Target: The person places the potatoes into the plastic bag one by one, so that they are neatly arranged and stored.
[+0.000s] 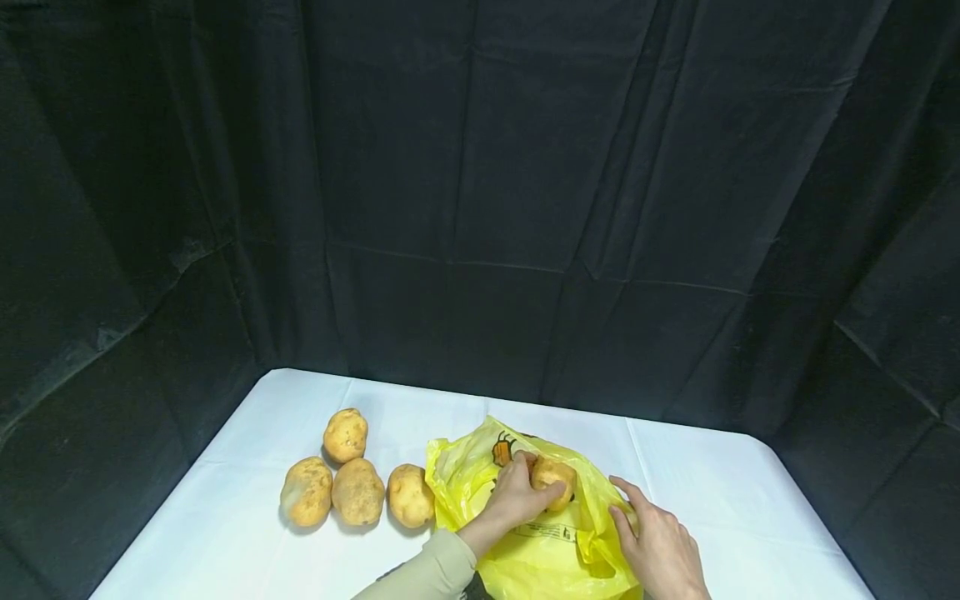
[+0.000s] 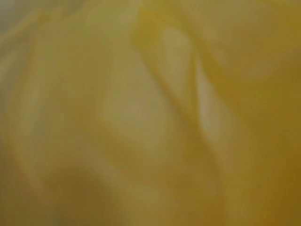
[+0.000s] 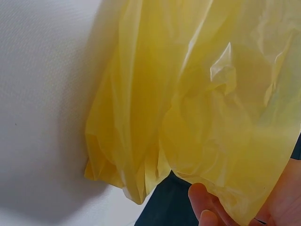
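Observation:
In the head view my left hand [image 1: 516,496] grips a potato [image 1: 553,482] over the opened yellow plastic bag [image 1: 540,558], thumb on its near side. The left wrist view is filled by blurred yellow plastic [image 2: 141,113], and the hand is out of sight there. At the bag's right side, my right hand [image 1: 660,542] holds the edge between thumb and fingers. The right wrist view shows the crumpled bag [image 3: 207,117] with fingertips [image 3: 202,197] at its lower edge and part of my right hand [image 3: 282,193] behind the plastic.
Left of the bag, several potatoes lie on the white table [image 1: 225,517]: one [image 1: 411,496] beside the bag, others [image 1: 357,492] grouped farther left, with one [image 1: 346,435] behind them. Black cloth [image 1: 480,208] hangs behind and at both sides.

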The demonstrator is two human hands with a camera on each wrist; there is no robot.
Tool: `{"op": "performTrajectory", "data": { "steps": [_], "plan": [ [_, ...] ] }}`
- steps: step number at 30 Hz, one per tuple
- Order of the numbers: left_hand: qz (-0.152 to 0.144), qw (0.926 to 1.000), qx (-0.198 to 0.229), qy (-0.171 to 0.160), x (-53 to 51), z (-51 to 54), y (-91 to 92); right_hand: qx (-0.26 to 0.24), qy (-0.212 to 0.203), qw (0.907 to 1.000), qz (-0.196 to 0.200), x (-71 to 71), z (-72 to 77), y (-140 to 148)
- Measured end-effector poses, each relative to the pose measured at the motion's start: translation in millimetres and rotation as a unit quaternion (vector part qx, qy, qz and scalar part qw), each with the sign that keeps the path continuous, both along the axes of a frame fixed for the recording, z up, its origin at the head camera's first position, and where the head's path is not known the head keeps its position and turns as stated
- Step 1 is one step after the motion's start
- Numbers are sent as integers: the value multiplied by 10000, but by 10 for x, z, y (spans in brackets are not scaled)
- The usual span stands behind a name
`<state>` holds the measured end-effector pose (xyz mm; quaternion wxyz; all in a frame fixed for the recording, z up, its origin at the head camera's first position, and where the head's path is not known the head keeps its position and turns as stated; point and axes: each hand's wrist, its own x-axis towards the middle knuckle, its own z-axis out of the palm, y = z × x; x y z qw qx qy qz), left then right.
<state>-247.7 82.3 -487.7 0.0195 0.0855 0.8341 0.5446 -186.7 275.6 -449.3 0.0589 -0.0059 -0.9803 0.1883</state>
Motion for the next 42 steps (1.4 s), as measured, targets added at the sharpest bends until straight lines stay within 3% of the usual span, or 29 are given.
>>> {"op": "performTrajectory", "data": {
  "steps": [15, 32, 42],
  "plan": [
    [-36, 9995, -283, 159, -46, 21, -102, 26, 59, 10000, 58, -6, 16, -12],
    [-263, 9984, -492, -21, 45, 104, -294, 77, 213, 9997, 97, 21, 4, -36],
    [-685, 9949, -502, 549, 72, 198, -412, 90, 140, 9998, 57, 21, 8, -30]
  ]
}}
